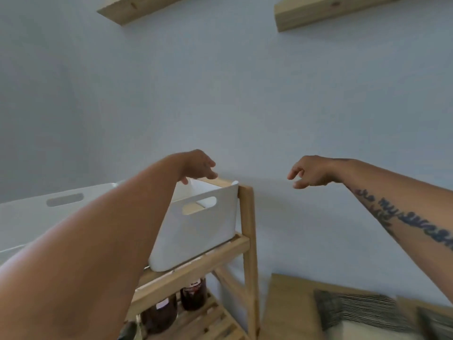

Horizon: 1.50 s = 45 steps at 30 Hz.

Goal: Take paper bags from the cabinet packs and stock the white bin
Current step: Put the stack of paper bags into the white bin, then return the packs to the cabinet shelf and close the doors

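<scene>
The white bin (196, 231), plain plastic with rounded corners and an oval handle slot in its right end, sits on the upper slatted shelf of a wooden rack (246, 217). The left grip (198, 165) hangs at the bin's far rim, fingers loosely curled on nothing, and the right grip (311, 171) floats out to the right, equally slack and empty (its forearm is tattooed). Dark bottles (193, 293) stand on the shelf below, a striped cloth (362, 310) lies near right, and two wooden ledges (318, 11) sit high on the pale blue-grey wall (245, 94).
</scene>
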Tool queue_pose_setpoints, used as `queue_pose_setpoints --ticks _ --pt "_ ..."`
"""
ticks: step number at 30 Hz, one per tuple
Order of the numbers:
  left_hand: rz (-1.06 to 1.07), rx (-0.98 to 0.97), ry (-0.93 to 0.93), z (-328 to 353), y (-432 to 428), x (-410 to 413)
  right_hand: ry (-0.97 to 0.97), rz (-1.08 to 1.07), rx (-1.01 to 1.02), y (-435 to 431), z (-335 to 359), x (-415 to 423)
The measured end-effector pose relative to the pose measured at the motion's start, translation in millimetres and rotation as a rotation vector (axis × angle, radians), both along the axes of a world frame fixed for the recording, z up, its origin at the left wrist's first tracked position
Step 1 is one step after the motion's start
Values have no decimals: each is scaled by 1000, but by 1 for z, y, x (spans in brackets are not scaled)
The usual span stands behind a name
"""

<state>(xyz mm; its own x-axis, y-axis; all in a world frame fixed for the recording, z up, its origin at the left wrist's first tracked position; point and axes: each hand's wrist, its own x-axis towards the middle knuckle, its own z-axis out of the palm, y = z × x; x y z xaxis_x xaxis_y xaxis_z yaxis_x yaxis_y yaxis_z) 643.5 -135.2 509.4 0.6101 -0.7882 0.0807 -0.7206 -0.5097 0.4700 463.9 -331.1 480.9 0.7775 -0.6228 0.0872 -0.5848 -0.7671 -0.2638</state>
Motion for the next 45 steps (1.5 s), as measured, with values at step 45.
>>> queue_pose_setpoints --ticks 45 --pt "-176 1 778 -402 -148 -209 -35 -365 560 -54 -373 -208"
